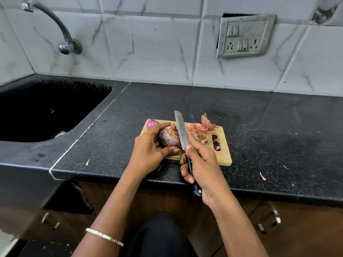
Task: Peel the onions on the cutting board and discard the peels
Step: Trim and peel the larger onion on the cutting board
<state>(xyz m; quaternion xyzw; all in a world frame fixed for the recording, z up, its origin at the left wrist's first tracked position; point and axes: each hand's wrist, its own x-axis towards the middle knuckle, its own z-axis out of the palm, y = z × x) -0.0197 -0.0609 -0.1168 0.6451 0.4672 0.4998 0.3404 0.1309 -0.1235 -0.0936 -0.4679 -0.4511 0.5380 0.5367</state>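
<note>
A small wooden cutting board (223, 154) lies on the black counter. My left hand (148, 151) grips a large onion (169, 139) with dry, partly loosened skin on the board's left side. My right hand (199, 164) holds a knife (180, 129) by its black handle, the index finger lying along the blade. The blade points away from me, just right of the onion. A smaller peeled purple onion (152, 123) sits at the board's far left corner. A heap of orange-pink peels (203, 127) lies at the board's far right.
A black sink (46, 108) is set into the counter at the left, under a curved metal tap (63, 41). A stray peel scrap (262, 176) lies on the counter (269, 127) near its front edge. A switch plate (245, 36) is on the tiled wall.
</note>
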